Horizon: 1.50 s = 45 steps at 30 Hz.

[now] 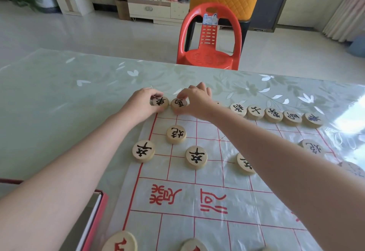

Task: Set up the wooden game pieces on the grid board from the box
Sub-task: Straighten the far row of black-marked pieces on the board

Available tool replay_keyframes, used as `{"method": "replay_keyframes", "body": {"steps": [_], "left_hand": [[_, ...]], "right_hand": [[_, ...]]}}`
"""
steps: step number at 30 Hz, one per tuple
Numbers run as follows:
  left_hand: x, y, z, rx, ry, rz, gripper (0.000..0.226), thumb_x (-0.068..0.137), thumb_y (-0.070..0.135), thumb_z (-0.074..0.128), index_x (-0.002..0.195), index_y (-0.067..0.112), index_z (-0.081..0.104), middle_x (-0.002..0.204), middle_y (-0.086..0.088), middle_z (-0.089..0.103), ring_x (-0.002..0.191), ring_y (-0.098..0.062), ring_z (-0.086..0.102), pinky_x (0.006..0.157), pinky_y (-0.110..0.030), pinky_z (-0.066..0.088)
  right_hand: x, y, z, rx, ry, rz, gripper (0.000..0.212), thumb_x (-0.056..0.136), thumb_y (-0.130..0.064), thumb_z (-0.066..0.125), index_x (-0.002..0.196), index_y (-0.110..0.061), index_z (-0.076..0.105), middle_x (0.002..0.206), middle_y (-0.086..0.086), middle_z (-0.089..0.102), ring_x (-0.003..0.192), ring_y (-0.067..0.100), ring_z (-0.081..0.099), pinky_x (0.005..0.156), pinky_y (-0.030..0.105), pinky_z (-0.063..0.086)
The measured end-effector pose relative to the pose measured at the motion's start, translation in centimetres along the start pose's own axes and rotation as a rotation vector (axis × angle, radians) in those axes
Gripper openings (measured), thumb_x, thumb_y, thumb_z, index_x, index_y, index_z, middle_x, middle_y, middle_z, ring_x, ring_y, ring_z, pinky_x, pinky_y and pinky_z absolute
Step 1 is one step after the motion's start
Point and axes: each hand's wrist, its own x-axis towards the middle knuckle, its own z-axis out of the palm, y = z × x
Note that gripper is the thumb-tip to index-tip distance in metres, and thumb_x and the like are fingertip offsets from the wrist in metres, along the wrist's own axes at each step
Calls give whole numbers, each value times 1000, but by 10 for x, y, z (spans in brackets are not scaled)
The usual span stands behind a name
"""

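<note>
A thin plastic grid board with red lines lies on the table. My left hand pinches a black-lettered wooden piece at the board's far left corner. Right beside it, my right hand pinches a second black-lettered piece. More black pieces line the far row. Others stand nearer on the grid: one, one and one. My right forearm partly hides another piece. Red-lettered pieces show at the bottom edge.
The red-edged box sits at the lower left beside the board. A red plastic chair stands at the table's far side. The floral tablecloth stretches left of the board.
</note>
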Motion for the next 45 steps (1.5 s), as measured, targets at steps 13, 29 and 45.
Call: {"method": "replay_keyframes", "body": {"steps": [13,29,45], "left_hand": [[-1,5,1,15,21,-24,45,79,14,70,123,16,58,127,-2,58,119,-16,50,91,-17,29],[-5,14,-9,1,6,-21,65,76,27,74,134,19,46,138,-3,47,129,-15,42,96,-23,28],[14,73,55,386,47,86,57,73,58,63,120,27,57,122,2,59,119,-24,37,91,-36,27]], "right_hand": [[-1,-3,4,-42,45,64,60,73,-57,65,117,-18,55,115,2,55,115,25,32,88,33,24],[-22,29,-25,227,117,63,62,75,-48,67,128,-23,50,125,-7,54,121,22,35,94,33,23],[-51,86,-39,110,-50,15,49,79,-34,68,125,-29,53,115,-14,55,115,21,30,88,31,21]]}}
